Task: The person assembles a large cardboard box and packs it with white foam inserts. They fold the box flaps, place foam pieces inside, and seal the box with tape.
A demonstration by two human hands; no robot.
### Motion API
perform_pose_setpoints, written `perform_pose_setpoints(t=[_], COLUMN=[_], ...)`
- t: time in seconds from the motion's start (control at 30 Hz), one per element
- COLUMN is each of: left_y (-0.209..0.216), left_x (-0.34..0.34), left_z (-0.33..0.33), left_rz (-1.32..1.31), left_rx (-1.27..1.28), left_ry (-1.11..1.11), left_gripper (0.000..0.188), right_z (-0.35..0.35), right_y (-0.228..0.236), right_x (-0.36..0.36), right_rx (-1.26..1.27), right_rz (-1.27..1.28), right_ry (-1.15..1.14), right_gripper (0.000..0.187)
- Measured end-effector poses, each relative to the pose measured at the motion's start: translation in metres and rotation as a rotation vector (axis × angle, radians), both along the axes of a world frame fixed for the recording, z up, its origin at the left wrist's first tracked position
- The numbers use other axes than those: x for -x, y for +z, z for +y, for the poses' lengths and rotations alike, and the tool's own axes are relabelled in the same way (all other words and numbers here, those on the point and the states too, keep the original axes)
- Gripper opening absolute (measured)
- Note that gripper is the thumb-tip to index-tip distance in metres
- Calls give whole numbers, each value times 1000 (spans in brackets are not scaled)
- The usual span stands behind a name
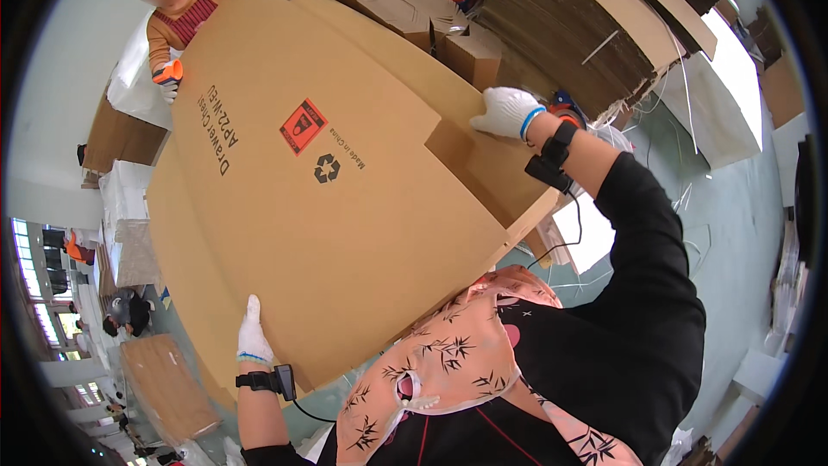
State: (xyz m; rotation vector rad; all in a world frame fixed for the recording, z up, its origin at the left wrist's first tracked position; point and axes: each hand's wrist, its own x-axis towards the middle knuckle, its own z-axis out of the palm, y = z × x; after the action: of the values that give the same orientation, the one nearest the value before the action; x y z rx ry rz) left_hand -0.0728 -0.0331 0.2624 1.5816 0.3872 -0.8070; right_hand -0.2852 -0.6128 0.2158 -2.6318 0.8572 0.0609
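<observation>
A large brown cardboard box [362,233] spreads out in front of me, with dark print, a red label and flaps along its edges. At its near left part my left hand [253,336], in a white glove, is closed on the cardboard; some fingers are hidden. My right hand [509,112], gloved too, has its fingers curled over the raised flap [448,99] on the right. Across the box stands a co-worker [185,13] in white gloves. One of their hands rests on the far edge; the other holds an orange and black tape dispenser [169,73].
Stacked cardboard sheets [578,26] rise at the far right. Smaller open boxes [405,4] lie behind the flap. Near my right wrist is an orange and blue tool [567,112]. Loose white straps [686,198] litter the floor. A brown board [168,384] lies at the left.
</observation>
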Motion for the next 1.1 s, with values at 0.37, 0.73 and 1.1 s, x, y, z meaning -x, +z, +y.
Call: perform_pose_setpoints(t=[0.37,0.73,1.1], left_y=[1,12,11], left_x=[9,10,-11], left_z=[-21,-65,-81], left_rz=[-85,-1299,-1226], left_rx=[-101,-1185,-1102], left_ry=[-70,-1217,-1164], left_gripper=[64,75,84], right_z=[110,89,-160], right_y=[-88,-87,-262], right_x=[27,-22,222], right_rx=[-964,-468,312], right_rz=[-629,-305,320], right_ry=[110,-41,-716], right_gripper=[85,43,33])
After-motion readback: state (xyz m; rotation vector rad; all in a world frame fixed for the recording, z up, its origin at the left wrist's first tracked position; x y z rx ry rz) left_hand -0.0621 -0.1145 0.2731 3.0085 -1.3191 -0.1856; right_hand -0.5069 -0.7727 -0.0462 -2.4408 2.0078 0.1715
